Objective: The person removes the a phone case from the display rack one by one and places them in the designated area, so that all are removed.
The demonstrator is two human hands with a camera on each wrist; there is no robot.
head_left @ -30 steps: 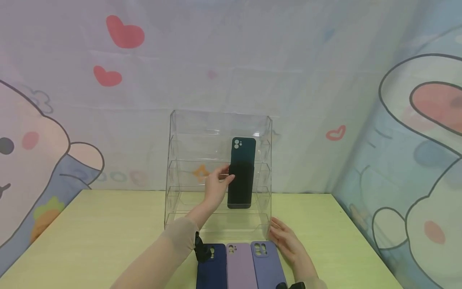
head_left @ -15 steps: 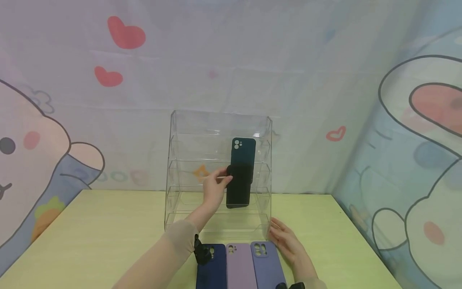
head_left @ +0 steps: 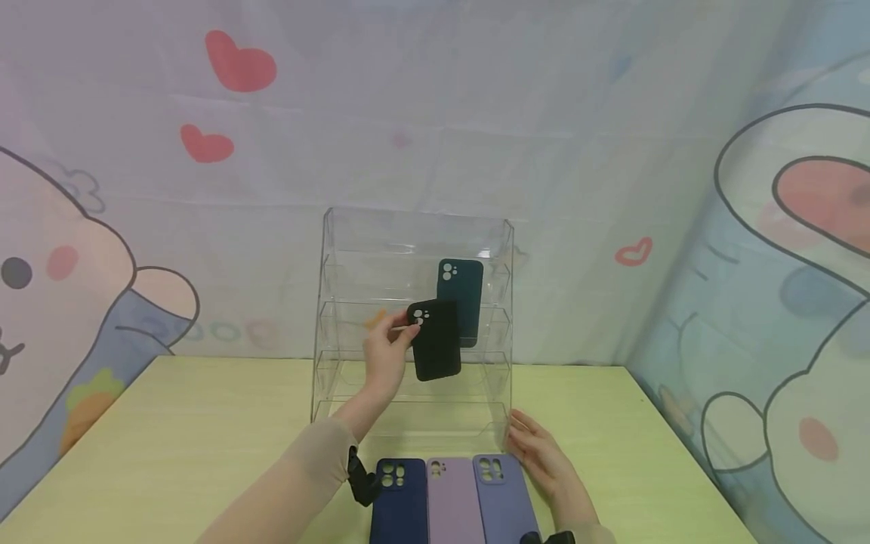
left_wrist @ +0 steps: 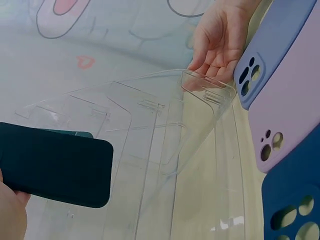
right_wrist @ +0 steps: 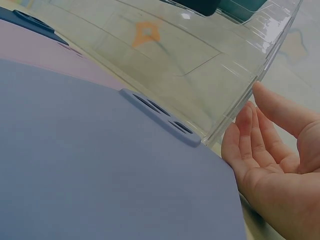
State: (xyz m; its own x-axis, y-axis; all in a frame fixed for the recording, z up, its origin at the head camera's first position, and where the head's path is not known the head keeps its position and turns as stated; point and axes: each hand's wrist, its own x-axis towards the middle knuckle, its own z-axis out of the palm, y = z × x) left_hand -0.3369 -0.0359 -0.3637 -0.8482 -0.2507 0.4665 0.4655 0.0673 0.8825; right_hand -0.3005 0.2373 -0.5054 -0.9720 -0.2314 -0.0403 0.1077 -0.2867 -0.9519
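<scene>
The left hand (head_left: 384,355) holds a black phone case (head_left: 435,340) in a pinching grip, thumb and fingers closed on its upper left corner beside the camera cut-out. The case hangs tilted in front of the middle tiers of a clear acrylic stand (head_left: 340,378), which sits at the back middle of the worktop (head_left: 170,438). In the left wrist view the same black case (left_wrist: 55,165) lies across the stand's clear shelves (left_wrist: 165,125); whether it touches a shelf edge is hard to tell from here. A dark teal phone case (head_left: 462,298) stands upright in an upper tier on the stand's right side, partly behind the black one.

The right hand (head_left: 544,453) rests on the worktop with fingers straight and relaxed, its grip open and holding nothing, fingertips (right_wrist: 260,95) just beside the stand's front right corner.

Along the front edge of the worktop three cases lie flat side by side, camera holes toward the stand: a navy phone case (head_left: 397,502), a lilac phone case (head_left: 451,502) and a periwinkle phone case (head_left: 503,499), the last next to the right hand.
</scene>
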